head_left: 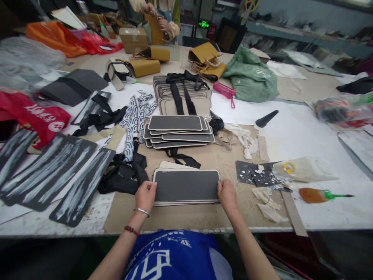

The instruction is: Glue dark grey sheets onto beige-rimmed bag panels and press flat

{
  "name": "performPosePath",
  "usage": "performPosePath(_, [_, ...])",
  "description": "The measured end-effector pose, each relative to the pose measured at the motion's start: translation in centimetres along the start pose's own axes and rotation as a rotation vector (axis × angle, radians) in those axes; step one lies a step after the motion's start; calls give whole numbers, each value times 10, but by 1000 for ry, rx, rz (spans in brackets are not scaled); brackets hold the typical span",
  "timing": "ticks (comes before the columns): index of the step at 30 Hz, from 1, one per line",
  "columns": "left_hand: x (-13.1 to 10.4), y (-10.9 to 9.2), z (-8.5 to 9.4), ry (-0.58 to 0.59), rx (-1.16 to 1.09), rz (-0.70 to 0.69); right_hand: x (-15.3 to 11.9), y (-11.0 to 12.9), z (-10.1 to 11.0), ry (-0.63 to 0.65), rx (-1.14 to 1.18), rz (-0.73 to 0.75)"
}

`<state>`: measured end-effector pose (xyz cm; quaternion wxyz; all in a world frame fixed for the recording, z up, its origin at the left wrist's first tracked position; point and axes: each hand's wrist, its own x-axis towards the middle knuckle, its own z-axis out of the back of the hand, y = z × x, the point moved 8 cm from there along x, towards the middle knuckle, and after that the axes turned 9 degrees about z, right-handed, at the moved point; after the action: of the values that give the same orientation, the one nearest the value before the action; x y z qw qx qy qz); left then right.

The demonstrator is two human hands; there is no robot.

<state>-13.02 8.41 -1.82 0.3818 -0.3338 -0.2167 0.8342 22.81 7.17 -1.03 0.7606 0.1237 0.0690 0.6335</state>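
Observation:
A dark grey rectangular panel [186, 186] with a pale rim lies on a small stack of similar pieces near the table's front edge. My left hand [146, 196] grips its left edge between thumb and curled fingers. At the right edge, my right hand [226, 193] holds the same panel in a pinch. Just beyond is a pile of matching panels [176, 123], lying unevenly on each other. Behind that pile, a stack of beige-faced panels [186, 105] has black strips across it.
Grey pieces smeared with white [55, 167] lie at the left, beside black fabric scraps [124, 175]. On the right are a glue-spotted board [247, 172] and an amber bottle [312, 195]. A person [164, 25] works across the table.

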Motion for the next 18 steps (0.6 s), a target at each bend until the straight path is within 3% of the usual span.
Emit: performPosePath(18, [6,5,-3,24,-116,12,3,-1,-2,10,-18,26])
